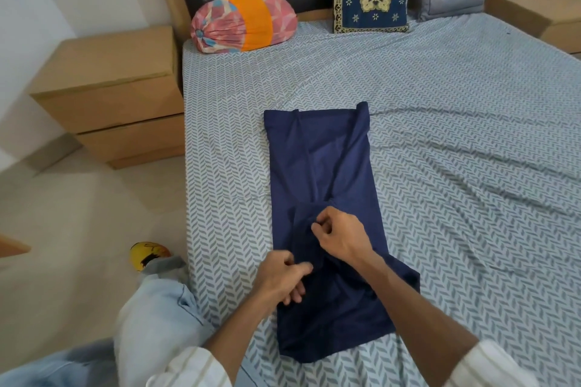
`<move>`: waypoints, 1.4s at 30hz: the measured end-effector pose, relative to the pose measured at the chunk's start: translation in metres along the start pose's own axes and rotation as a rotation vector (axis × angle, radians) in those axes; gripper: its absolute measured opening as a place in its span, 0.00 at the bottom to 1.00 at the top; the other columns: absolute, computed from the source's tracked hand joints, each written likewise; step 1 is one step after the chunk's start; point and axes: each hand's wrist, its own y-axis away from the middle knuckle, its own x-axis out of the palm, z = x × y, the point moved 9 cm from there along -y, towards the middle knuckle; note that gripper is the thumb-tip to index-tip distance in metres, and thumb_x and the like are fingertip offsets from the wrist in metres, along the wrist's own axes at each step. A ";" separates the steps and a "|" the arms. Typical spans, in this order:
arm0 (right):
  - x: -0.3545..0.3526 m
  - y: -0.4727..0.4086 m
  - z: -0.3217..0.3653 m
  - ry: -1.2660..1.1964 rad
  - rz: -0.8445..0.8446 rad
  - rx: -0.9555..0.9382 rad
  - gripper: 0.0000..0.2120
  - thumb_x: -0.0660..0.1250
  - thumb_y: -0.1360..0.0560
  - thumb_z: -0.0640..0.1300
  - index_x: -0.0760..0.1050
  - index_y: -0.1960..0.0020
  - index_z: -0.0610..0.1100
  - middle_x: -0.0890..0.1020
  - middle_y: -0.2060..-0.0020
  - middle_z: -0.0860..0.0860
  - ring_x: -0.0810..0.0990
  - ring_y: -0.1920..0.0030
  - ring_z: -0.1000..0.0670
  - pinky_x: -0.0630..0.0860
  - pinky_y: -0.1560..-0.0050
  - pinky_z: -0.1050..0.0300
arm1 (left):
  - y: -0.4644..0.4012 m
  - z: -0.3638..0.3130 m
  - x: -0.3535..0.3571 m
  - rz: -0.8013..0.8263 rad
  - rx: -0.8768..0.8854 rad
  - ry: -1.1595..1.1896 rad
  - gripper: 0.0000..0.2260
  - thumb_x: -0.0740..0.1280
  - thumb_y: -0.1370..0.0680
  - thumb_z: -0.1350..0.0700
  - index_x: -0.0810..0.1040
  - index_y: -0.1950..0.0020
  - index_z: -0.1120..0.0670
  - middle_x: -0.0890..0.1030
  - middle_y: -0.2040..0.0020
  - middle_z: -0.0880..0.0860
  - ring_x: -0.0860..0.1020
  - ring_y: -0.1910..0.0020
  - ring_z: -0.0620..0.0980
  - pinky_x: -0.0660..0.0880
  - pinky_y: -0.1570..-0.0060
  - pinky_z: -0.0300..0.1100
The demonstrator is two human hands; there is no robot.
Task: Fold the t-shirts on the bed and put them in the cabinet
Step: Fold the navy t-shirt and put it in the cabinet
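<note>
T-shirt (320, 166) – navy, soft, long narrow strip on bed (456, 110); 2 hands – left (279, 280) & right (339, 237) – pinch its fabric.

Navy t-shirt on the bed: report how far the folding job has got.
Done: the navy t-shirt lies on the bed narrowed into a long strip, its sides apparently folded in. In hand: the left hand and right hand both pinch fabric near the strip's middle, seemingly tidying a fold. Left: folding it crosswise and putting it in the cabinet, which is not in view. No other t-shirts show.
</note>
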 end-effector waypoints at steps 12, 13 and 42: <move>-0.039 0.089 -0.087 0.569 -0.047 -0.122 0.38 0.68 0.46 0.45 0.68 0.35 0.52 0.72 0.44 0.55 0.72 0.45 0.49 0.71 0.51 0.49 | -0.089 -0.127 0.032 -0.036 0.336 -0.605 0.17 0.63 0.21 0.44 0.72 0.35 0.49 0.76 0.35 0.50 0.69 0.32 0.55 0.61 0.35 0.54; -0.044 0.092 -0.094 0.553 -0.079 -0.105 0.37 0.69 0.46 0.42 0.69 0.37 0.51 0.74 0.46 0.55 0.73 0.47 0.48 0.73 0.54 0.49 | -0.099 -0.121 0.037 0.021 0.238 -0.600 0.19 0.63 0.22 0.41 0.72 0.35 0.49 0.74 0.33 0.51 0.68 0.31 0.57 0.60 0.33 0.55; -0.062 -0.209 -0.043 0.267 -0.073 0.268 0.33 0.72 0.32 0.53 0.63 0.33 0.44 0.71 0.38 0.41 0.73 0.38 0.37 0.71 0.45 0.48 | -0.137 -0.086 0.026 0.263 0.124 0.057 0.14 0.82 0.37 0.45 0.87 0.55 0.45 0.86 0.54 0.44 0.83 0.48 0.44 0.76 0.38 0.47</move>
